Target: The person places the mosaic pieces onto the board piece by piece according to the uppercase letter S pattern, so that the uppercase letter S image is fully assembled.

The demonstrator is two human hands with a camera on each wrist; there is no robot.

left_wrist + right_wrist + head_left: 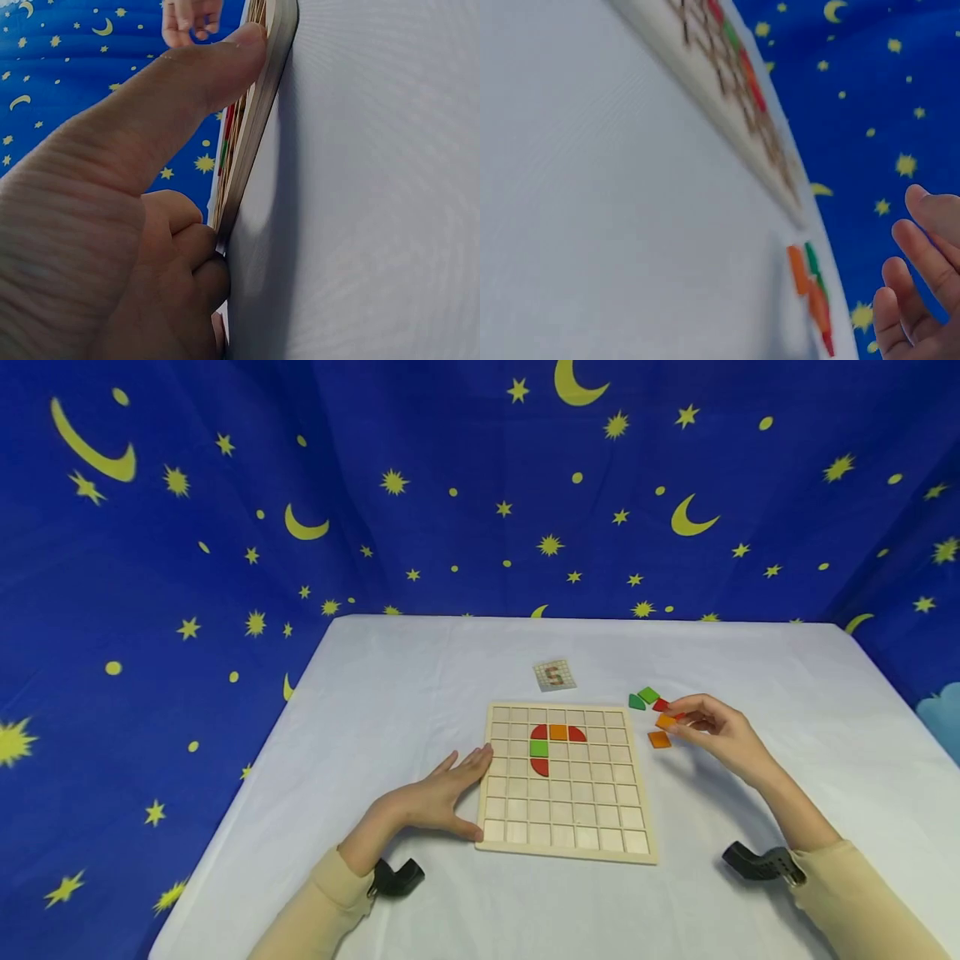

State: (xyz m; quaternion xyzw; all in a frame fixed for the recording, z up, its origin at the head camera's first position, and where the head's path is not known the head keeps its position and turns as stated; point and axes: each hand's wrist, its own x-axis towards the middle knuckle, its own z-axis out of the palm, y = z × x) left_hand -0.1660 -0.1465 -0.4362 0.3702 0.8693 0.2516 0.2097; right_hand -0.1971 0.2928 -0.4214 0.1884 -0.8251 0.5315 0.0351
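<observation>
**Tile Board: Assembly Partly Filled, Loose Tiles at Right**

The square grid board (567, 853) lies flat on the table, in front of the person. Five tiles sit in its cells. Upper row: red rounded tile (539, 732), orange square (558, 732), second red rounded tile (577, 734). Below the first: green square (538, 748), then a third red rounded tile (539, 767). All other cells are unfilled.

Beyond the far edge lies a small card (554, 676) printed with an S-shaped figure. Judged against it, roughly the upper part is assembled; the lower part appears outstanding.

The remaining tiles lie loose just beside the board's right edge: a bright green tile (648, 695), a dark green rounded tile (637, 702), a red tile (661, 704) and two orange tiles (665, 721) (659, 740). A further red piece shows partly behind the fingers; its shape cannot be determined.

Left hand (438, 793): fingers spread, touching the board's left edge, thumb at the near corner. Right hand (720, 735): above the loose tiles, fingers loosely bent and apart; the right wrist view shows nothing between them.

Surface: white cloth covers the table (787, 677). Room: a blue curtain (450, 443) printed with yellow moons and stars stands behind and at both sides.
</observation>
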